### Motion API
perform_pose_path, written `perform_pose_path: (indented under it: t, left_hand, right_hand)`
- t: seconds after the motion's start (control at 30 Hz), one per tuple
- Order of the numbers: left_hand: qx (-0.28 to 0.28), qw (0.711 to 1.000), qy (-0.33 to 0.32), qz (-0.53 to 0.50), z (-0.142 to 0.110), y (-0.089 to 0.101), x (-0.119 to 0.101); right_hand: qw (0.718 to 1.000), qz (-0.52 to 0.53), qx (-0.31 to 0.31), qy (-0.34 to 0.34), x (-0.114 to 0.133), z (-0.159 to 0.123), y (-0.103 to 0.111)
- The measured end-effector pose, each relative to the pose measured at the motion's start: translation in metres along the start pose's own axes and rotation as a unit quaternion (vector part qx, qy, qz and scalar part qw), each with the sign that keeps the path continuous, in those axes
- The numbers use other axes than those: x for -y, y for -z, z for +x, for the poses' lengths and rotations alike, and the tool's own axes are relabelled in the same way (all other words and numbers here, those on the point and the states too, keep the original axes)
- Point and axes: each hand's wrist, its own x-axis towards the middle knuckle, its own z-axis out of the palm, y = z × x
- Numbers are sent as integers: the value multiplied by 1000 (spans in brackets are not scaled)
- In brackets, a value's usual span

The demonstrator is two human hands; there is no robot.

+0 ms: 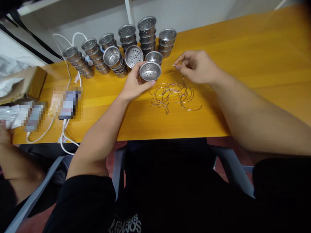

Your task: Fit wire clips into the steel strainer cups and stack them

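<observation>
Both arms of a grey chair (119,170) show nearest me, and beyond them comes the front edge of the yellow surface (243,51). Off to my left lie another person's forearm (21,165) and, on the surface, a blurred-out device (69,105) with a white cable (64,126) running from it. Ahead of me a loose heap of curved wires (173,92) lies tangled; they look thin, light and springy, best picked by a free end so that the neighbours don't come along. My left hand (134,84), curled about halfway, holds a perforated metal cup (150,71) just past the heap, mouth tipped towards me, thumb near its lower side and fingers round the left wall. I judge the cup light and stiff, with a smooth wall that could slip, so the rim and side together give the surest hold. My right hand (198,68) is up above the surface, thumb and forefinger pinched nearly closed on what looks like one fine wire (173,65). Farther back, just behind my cup, sits another cup (154,57), then several cup stacks (147,37), some leaning, before the pale wall (194,16).
</observation>
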Motion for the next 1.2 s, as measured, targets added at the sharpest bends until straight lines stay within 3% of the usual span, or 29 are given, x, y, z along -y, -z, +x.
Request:
perform_pose_path:
  t: [0.17, 0.43, 0.63, 0.8, 1.2]
  left_hand:
    - [-8, 1000, -24, 7, 1, 1, 11]
    - [4, 1000, -4, 19, -2, 3, -11]
    - [-47, 999, -17, 7, 0, 1, 5]
    - [-52, 998, -34, 3, 3, 1, 5]
    - [-29, 996, -79, -18, 6, -9, 29]
  right_hand:
    - [1000, 11, -4, -3, 12, -3, -1]
    - [999, 23, -31, 7, 14, -4, -5]
    - [993, 74, -60, 71, -11, 12, -20]
    - [978, 128, -86, 138, -34, 29, -34]
    - [967, 175, -119, 143, -22, 26, -39]
